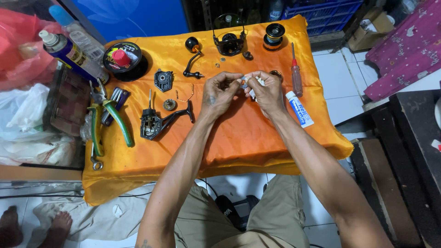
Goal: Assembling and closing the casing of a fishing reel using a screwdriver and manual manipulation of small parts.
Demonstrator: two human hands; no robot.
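Head view: left hand (219, 92) and right hand (265, 93) both pinch one small white part (247, 81) between fingertips, above the orange-draped counter (239, 138). On the counter: one red screwdriver (296, 73), one white tube (299, 108), one green pliers (112, 121), two spray bottles (69, 50).

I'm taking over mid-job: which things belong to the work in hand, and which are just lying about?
In hand:
left hand
right hand
small white part pinched between both
reel body
side plate
crank handle
grease tube

Lying about:
green pliers
spray can
red bag
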